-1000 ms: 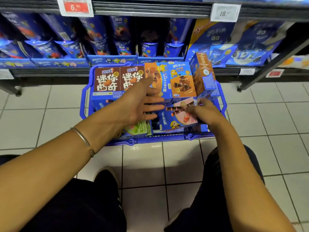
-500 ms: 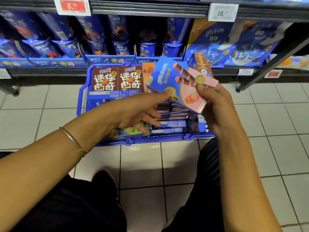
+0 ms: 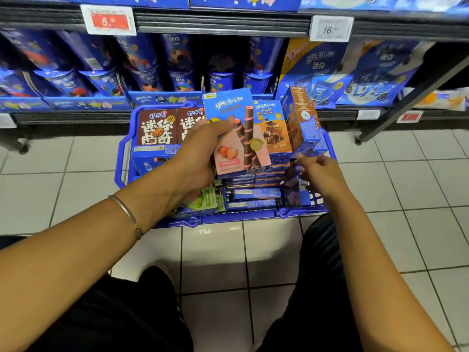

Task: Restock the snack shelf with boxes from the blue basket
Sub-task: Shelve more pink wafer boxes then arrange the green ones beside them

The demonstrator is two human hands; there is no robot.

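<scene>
Tiled aisle floor (image 3: 76,189) carries the blue basket (image 3: 121,161), set directly before the low snack shelf (image 3: 76,118), presumably to keep reaches short. The left hand (image 3: 200,151) grips a strawberry wafer box (image 3: 228,105) by its left edge, upright above the basket's centre, apparently lifted clear for shelving. The right hand (image 3: 319,174) hovers over the basket's right edge, fingers loosely bent, holding nothing visible. Other boxes stand packed inside; restocking is judged early.
</scene>
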